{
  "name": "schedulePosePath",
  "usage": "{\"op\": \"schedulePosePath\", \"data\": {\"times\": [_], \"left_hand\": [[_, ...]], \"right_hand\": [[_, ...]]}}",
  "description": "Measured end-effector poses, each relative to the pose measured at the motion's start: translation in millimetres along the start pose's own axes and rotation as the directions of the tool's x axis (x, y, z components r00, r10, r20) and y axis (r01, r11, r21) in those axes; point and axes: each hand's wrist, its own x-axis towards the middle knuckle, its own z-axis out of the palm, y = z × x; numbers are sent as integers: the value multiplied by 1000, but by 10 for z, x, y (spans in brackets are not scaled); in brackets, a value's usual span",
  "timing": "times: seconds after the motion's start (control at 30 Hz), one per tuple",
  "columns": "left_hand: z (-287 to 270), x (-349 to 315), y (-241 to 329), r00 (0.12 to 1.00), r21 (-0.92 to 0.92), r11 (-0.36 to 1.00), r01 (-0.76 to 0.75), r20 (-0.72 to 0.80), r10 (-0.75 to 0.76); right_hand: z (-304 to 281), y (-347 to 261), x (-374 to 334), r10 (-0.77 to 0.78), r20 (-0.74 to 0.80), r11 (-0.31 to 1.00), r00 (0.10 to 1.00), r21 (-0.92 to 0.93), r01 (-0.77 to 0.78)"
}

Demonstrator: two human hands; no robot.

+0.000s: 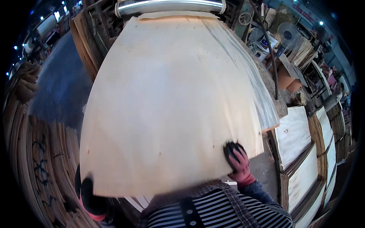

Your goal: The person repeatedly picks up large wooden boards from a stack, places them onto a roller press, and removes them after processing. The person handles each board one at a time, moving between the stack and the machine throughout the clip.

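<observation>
Pinching the near left corner of the thin wooden sheet in the left hand, thumb on top; resting the curved fingers of the right hand over the near right edge, impossible to tell whether clamping from below. Stretching away now, from just before the striped shirt almost to the shiny metal roller. Could split along the grain if tugged harder at one corner; could skew if pulled unevenly. Looking pale, smooth, faintly rippled, specked with brown knots. Peeking out beneath, at right: a grey-streaked layer. Farther out: ragged brown stack left, pale-faced pile right, round fan beyond.
</observation>
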Motion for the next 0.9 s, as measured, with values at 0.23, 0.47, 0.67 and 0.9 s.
{"op": "schedulePosePath", "data": {"times": [0.23,0.47,0.67,0.9], "left_hand": [[-130,151,-628,993,-204,979,26,-106,-48],[137,1107,-1192,943,-510,795,328,133,-304],[41,902,-1867,990,285,954,90,-131,-54],[-200,476,-2261,998,969,247,-15,29,-53]], "right_hand": [[-247,-38,477,92,147,977,985,-203,-61],[9,621,1787,69,156,982,985,-183,-40],[729,1303,2831,-41,71,976,997,-209,55],[1260,1650,3659,131,139,894,981,-445,-56]]}}
